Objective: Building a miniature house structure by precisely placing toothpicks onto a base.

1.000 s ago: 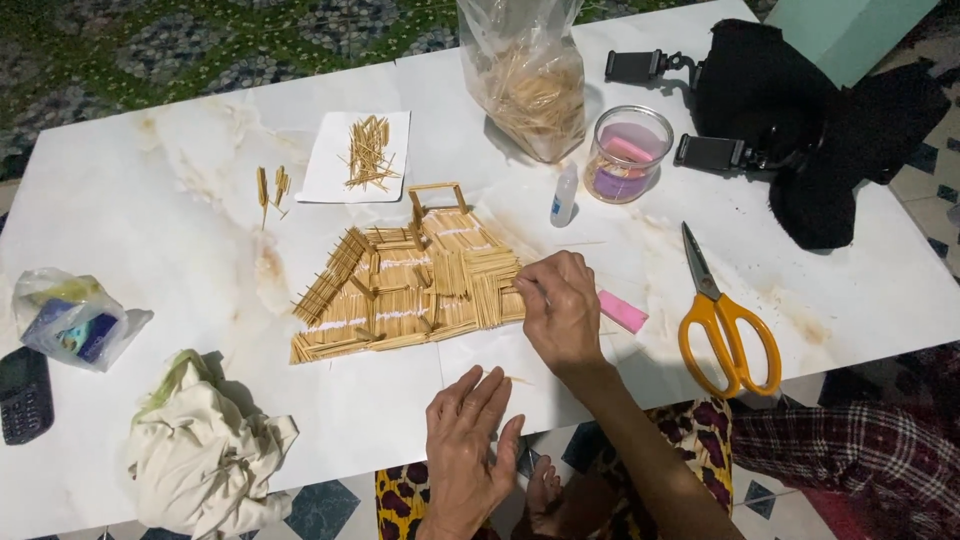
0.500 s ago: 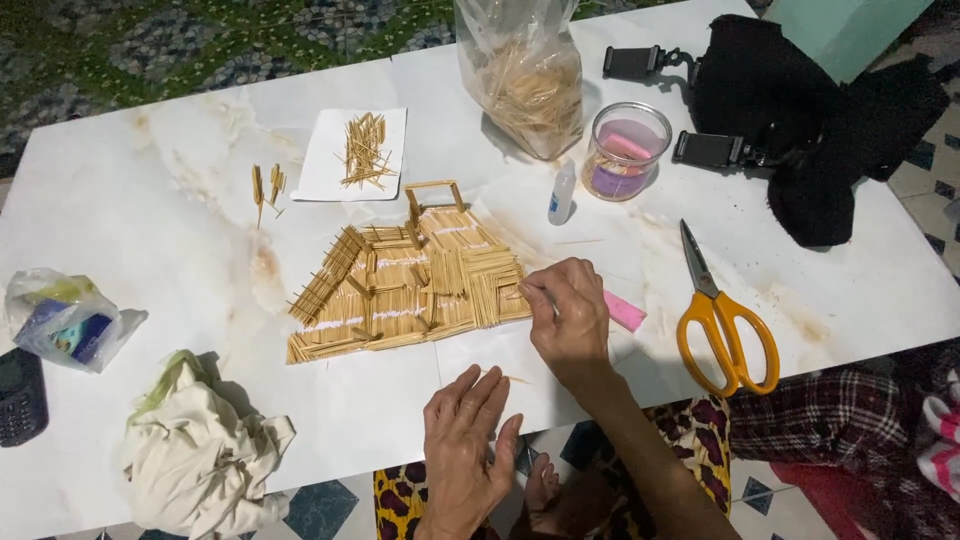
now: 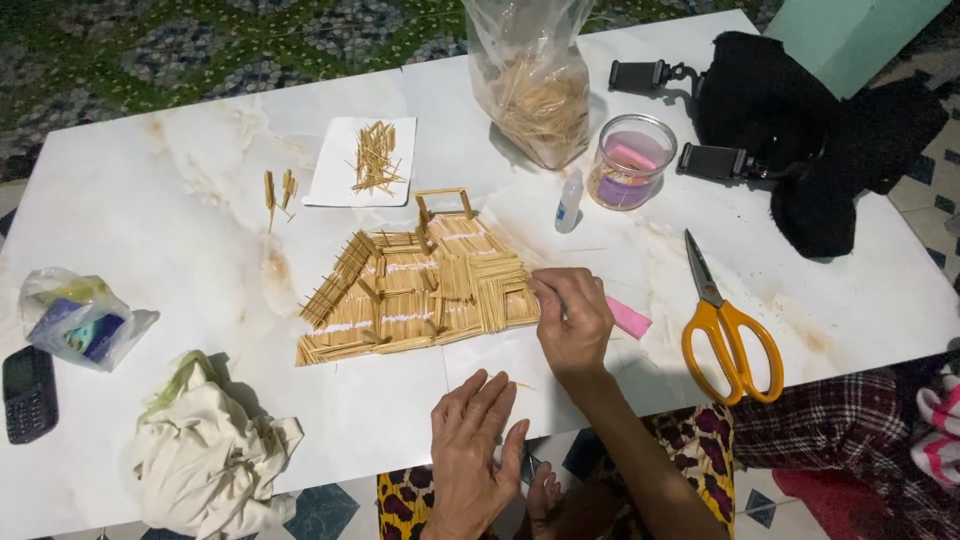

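Toothpick panel [image 3: 420,295] touching right fingers [image 3: 548,290]

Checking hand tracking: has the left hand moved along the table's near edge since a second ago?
No. The left hand lies flat at the table edge just below the stick panel, as before; the whole view shifted slightly, camera motion.

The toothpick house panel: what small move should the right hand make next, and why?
Probably press the piece pinched in the right hand down against the right edge of the toothpick house panel. The fingertips already touch that edge. The left hand lies flat on the white table below the panel, not touching it, so sliding it up to steady the panel may help.
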